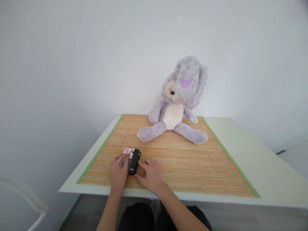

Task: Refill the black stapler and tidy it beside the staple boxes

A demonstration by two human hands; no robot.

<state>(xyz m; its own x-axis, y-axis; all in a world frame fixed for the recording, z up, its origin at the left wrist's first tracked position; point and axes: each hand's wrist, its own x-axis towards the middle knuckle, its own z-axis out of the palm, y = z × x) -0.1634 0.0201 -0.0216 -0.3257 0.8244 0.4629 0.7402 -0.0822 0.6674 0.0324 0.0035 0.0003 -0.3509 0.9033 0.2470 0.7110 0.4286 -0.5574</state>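
A black stapler (134, 162) lies lengthwise on the bamboo mat, close to the table's front edge. Beneath and beside it is a white packaging card (128, 151) with pink print and a small picture. My left hand (117, 173) presses on the card's left side, its fingers curled over the packaging and partly hiding it. On the other side, my right hand (152, 175) has thumb and forefinger spread apart; their tips are at the stapler's right edge and near end. Whether the stapler is loose from the card, I cannot tell.
A bamboo mat (183, 166) with green edging covers much of the white table (252, 154). A grey-lilac plush rabbit (173, 117) sits at the back against the white wall, one ear over its face. A pale curved object (36, 207) is at lower left.
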